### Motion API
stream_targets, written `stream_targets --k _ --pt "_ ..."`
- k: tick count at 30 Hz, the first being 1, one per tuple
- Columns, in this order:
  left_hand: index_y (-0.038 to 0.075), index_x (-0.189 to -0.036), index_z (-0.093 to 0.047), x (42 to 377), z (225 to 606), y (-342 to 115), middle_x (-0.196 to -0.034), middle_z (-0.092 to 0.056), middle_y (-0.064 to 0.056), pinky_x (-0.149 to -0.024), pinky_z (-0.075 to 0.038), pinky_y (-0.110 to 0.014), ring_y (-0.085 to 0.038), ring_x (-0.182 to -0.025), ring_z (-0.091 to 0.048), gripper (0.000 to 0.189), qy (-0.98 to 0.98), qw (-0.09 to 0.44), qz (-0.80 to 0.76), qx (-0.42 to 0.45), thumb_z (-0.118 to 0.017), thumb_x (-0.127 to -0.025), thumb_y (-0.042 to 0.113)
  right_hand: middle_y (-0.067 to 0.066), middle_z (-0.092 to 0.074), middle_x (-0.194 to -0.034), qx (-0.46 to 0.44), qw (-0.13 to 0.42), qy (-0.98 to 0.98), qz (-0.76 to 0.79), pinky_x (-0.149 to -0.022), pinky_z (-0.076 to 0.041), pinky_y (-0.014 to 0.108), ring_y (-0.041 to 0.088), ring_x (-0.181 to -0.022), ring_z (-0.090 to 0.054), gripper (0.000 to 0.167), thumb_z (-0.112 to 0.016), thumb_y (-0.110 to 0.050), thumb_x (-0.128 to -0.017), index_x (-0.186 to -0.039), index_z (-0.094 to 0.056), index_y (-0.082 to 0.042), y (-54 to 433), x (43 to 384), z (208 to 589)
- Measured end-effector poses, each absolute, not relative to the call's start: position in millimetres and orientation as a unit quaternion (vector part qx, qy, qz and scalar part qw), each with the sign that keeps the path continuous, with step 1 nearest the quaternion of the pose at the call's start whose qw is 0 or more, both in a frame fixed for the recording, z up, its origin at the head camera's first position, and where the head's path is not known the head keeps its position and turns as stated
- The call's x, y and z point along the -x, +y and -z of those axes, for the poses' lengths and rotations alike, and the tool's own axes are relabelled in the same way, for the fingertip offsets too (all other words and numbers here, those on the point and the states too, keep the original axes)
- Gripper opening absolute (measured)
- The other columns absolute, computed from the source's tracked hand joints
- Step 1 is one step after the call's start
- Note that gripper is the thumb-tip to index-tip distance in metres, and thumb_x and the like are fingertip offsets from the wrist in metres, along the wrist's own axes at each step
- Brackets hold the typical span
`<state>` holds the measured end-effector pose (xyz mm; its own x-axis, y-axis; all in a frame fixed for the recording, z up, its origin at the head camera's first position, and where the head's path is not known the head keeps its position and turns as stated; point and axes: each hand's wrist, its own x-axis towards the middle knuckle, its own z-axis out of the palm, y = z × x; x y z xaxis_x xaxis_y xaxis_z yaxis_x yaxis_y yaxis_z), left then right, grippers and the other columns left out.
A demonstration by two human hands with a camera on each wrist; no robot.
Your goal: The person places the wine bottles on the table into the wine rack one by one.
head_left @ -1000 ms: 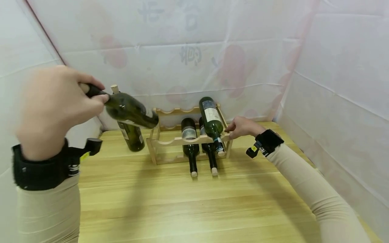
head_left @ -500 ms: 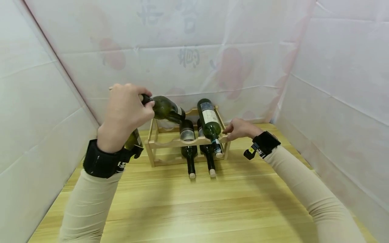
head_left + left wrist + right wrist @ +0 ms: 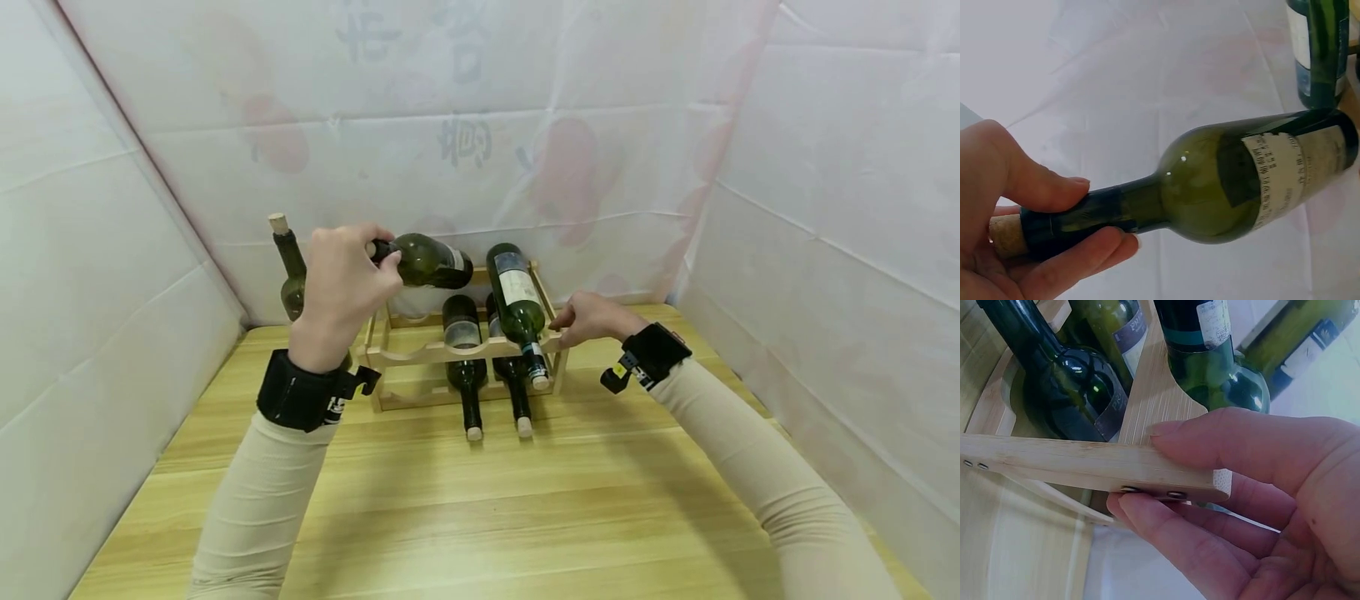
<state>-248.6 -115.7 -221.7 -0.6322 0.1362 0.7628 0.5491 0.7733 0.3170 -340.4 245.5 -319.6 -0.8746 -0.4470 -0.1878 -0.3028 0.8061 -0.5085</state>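
My left hand [image 3: 341, 283] grips a green wine bottle [image 3: 429, 261] by its neck, over the rear left part of a wooden wine rack [image 3: 405, 358]. The bottle lies almost level, base to the right. In the left wrist view, thumb and fingers close around the dark neck, just ahead of the cork [image 3: 1009, 235]. My right hand [image 3: 596, 318] pinches the rack's upper front right corner; the right wrist view shows the thumb above the wooden post [image 3: 1085, 464] and fingers beneath. On the upper tier rests another bottle [image 3: 517, 283], neck forward.
Two dark bottles, one in the middle [image 3: 467, 371] and one to its right [image 3: 513, 368], lie on the lower tier, corks forward. A corked bottle [image 3: 290, 271] stands left of the rack, partly behind my left hand. White sheets [image 3: 420, 167] enclose the wooden table [image 3: 480, 517].
My left hand has carried the bottle rightward from the left side to over the rack, and the bottle has become more level. The right hand has kept its hold on the rack.
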Motion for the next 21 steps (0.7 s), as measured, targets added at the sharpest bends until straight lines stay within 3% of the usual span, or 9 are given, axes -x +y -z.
stream_targets --k 8,14,21 --pt "-0.007 -0.103 -0.077 267.1 233.2 -104.0 -0.091 -0.077 -0.025 -0.074 -0.060 -0.045 -0.038 -0.076 -0.072 0.017 -0.854 0.405 0.255 0.201 -0.071 -0.093 0.006 0.023 -0.066 -0.137 0.196 0.156 0.937 0.242 -0.101 -0.057 0.050 0.044 -0.127 -0.061 0.026 -0.076 -0.011 -0.092 -0.117 -0.078 -0.003 247.3 341.0 320.9" --pt "-0.007 -0.105 -0.076 278.3 242.2 -99.7 -0.094 -0.077 -0.025 -0.081 -0.059 -0.049 -0.039 -0.078 -0.071 0.018 -0.856 0.405 0.254 0.195 -0.070 -0.094 0.006 0.023 -0.067 -0.137 0.192 0.158 0.940 0.235 -0.102 -0.056 0.052 0.044 -0.127 -0.061 0.031 -0.076 -0.013 -0.091 -0.120 -0.076 -0.002 246.6 340.9 320.3" --pt "-0.008 -0.104 -0.076 284.4 250.0 -94.1 -0.094 -0.077 -0.025 -0.076 -0.060 -0.049 -0.040 -0.076 -0.072 0.019 -0.853 0.419 0.250 0.186 -0.071 -0.093 0.007 0.023 -0.068 -0.135 0.194 0.152 0.943 0.225 -0.101 -0.057 0.053 0.044 -0.125 -0.062 0.033 -0.077 -0.014 -0.090 -0.122 -0.076 -0.003 248.4 340.6 318.1"
